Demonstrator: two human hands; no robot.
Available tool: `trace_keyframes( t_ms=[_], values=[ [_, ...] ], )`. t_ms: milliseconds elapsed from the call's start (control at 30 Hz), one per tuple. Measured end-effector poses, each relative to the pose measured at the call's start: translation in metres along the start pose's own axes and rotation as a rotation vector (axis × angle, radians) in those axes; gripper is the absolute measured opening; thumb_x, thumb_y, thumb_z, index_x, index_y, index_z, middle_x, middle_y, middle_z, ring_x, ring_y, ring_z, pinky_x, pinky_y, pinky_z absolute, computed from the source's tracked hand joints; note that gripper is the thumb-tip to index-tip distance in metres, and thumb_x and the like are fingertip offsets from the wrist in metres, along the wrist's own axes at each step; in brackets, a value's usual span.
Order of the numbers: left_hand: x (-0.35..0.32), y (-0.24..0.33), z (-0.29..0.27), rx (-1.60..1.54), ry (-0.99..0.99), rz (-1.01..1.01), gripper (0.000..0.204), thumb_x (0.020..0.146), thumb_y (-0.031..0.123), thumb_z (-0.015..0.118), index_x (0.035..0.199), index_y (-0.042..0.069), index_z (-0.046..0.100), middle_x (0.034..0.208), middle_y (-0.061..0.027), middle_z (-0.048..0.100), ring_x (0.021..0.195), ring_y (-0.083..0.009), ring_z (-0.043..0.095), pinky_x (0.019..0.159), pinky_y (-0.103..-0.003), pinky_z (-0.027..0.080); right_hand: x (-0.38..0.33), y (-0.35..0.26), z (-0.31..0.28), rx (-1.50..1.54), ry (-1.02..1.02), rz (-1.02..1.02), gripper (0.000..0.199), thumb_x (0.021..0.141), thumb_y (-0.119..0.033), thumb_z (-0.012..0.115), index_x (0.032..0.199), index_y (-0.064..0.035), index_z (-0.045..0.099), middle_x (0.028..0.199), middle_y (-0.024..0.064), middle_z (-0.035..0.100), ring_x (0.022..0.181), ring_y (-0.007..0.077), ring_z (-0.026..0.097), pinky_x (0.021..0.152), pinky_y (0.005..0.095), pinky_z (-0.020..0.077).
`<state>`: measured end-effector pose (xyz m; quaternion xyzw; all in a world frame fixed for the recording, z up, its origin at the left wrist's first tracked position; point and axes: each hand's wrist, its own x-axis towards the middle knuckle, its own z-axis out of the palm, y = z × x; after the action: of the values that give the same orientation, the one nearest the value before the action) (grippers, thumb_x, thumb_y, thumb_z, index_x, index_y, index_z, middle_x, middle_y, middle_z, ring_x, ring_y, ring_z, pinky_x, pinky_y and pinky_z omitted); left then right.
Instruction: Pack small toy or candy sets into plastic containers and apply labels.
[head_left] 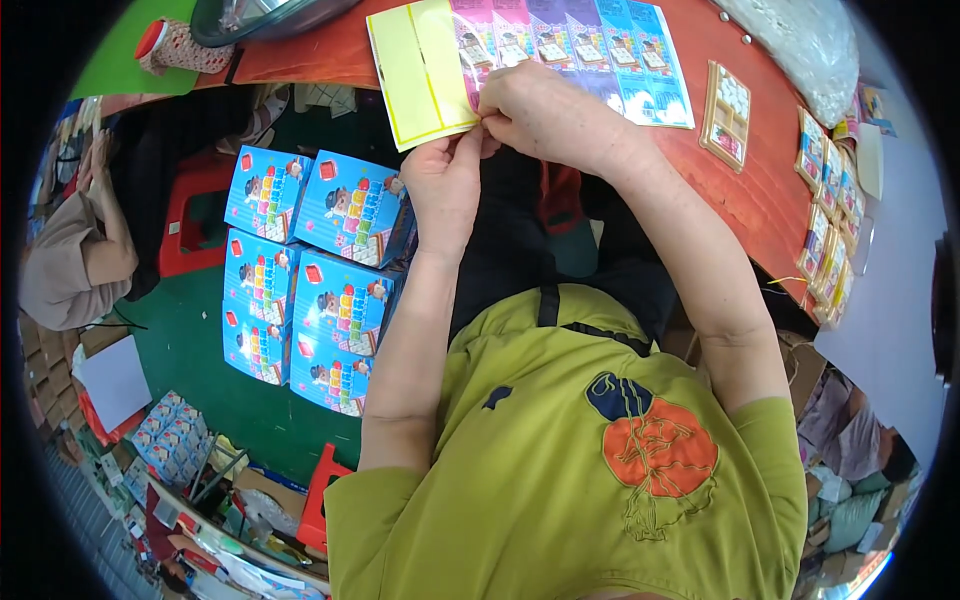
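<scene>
A sheet of printed stickers [590,62] lies at the front edge of the red table, its printed strips running from pink through purple to blue. Bare yellow backing [415,75] shows on its left part. My left hand [445,185] pinches the sheet's near edge from below, by the border of yellow and pink. Right beside it, my right hand [545,115] has thumb and forefinger pressed together on the same edge, at the pink strip. The fingertips nearly meet, and whatever lies between them is too small to make out.
On the red table [755,190], a small tray of white pieces [727,115] lies right of the sheet, with several bundled packs [828,200] beyond. Stacked blue boxes [345,205] stand left of my forearm. A metal basin [265,20] and a plastic bag [800,55] occupy the far side. Another person's arm [112,215] shows at left.
</scene>
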<state>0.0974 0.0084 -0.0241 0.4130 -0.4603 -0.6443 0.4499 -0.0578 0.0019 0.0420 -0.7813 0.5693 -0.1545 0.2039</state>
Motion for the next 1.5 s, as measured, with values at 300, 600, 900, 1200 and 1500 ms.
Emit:
trace_keyframes(
  t_ms=[300,600,900,1200,1500],
  values=[
    [0.0,-0.006,-0.003,0.04,-0.004,0.071,0.015,0.098,0.003,0.062,0.108,-0.004,0.071,0.095,-0.0073,0.073,0.081,-0.0115,0.069,0.076,-0.026,0.057,-0.002,0.005,-0.005,0.168,0.014,0.034,0.013,0.079,-0.008,0.067,0.082,0.0046,0.068,0.077,0.0189,0.067,0.074,0.0328,0.068,0.072,0.0398,0.0538],
    [-0.005,-0.007,-0.002,-0.273,-0.001,-0.061,0.018,0.097,0.011,0.066,0.106,-0.004,0.07,0.093,-0.0073,0.072,0.081,-0.0122,0.068,0.078,-0.028,0.055,-0.004,0.008,0.007,0.153,0.089,0.054,0.013,0.082,-0.009,0.067,0.085,0.004,0.068,0.077,0.0172,0.067,0.073,0.0296,0.068,0.069,0.0375,0.0538],
    [-0.005,-0.001,0.006,-0.388,-0.03,-0.135,0.018,0.1,0.013,0.062,0.109,-0.002,0.066,0.095,-0.0082,0.07,0.08,-0.0141,0.067,0.073,-0.028,0.054,-0.011,0.01,0.013,0.273,0.2,0.103,0.018,0.088,-0.014,0.065,0.091,0.0037,0.067,0.083,0.0188,0.067,0.078,0.0309,0.068,0.072,0.0388,0.0533],
    [0.01,0.001,0.009,-0.242,0.181,-0.115,0.012,0.097,0.009,0.064,0.097,-0.003,0.066,0.08,-0.0085,0.069,0.066,-0.0136,0.065,0.066,-0.026,0.054,0.0,0.029,-0.012,0.212,0.253,0.172,0.019,0.089,-0.014,0.062,0.095,0.0027,0.067,0.084,0.0179,0.068,0.074,0.0294,0.067,0.069,0.0384,0.052],
    [0.019,0.018,0.017,-0.151,0.353,-0.108,0.008,0.089,0.003,0.066,0.086,-0.003,0.063,0.065,-0.0089,0.065,0.052,-0.0143,0.062,0.051,-0.025,0.052,0.003,0.035,-0.152,-0.44,0.455,0.463,0.015,0.087,-0.011,0.058,0.085,0.0008,0.067,0.095,0.0231,0.067,0.093,0.0393,0.065,0.08,0.0483,0.051]
  ],
)
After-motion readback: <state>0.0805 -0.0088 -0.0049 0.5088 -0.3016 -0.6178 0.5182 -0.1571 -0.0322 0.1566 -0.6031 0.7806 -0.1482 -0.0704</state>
